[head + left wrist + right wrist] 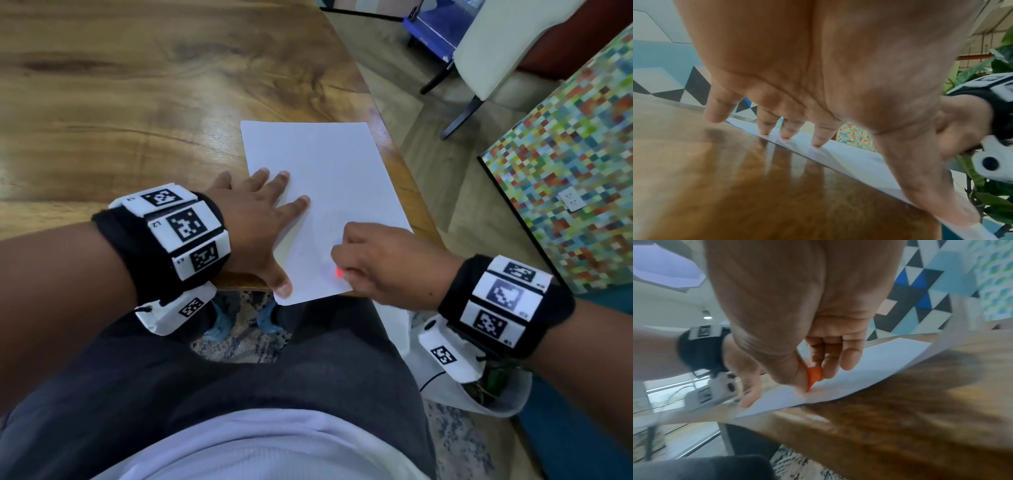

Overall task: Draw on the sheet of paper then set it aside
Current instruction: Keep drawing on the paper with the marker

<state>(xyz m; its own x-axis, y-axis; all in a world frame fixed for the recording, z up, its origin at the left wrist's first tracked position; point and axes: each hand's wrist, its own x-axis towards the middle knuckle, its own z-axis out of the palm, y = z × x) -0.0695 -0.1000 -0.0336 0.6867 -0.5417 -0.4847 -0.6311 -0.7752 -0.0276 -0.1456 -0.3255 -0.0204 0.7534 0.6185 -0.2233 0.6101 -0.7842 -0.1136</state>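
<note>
The sheet of paper [325,192] is white and rectangular, lying flat near the right edge of the wooden table [120,102], its long sides running away from the person and its near left corner jutting just past the table's front edge. An orange crayon [813,374], short and stubby with only its lower part showing, stands tilted with its tip touching the sheet near the near edge. A faint reddish smudge shows on the paper around the tip; its shape is too blurred to tell.

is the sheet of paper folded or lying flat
Flat, unfolded: the sheet of paper lies spread on the table, near corner overhanging the edge.
</note>
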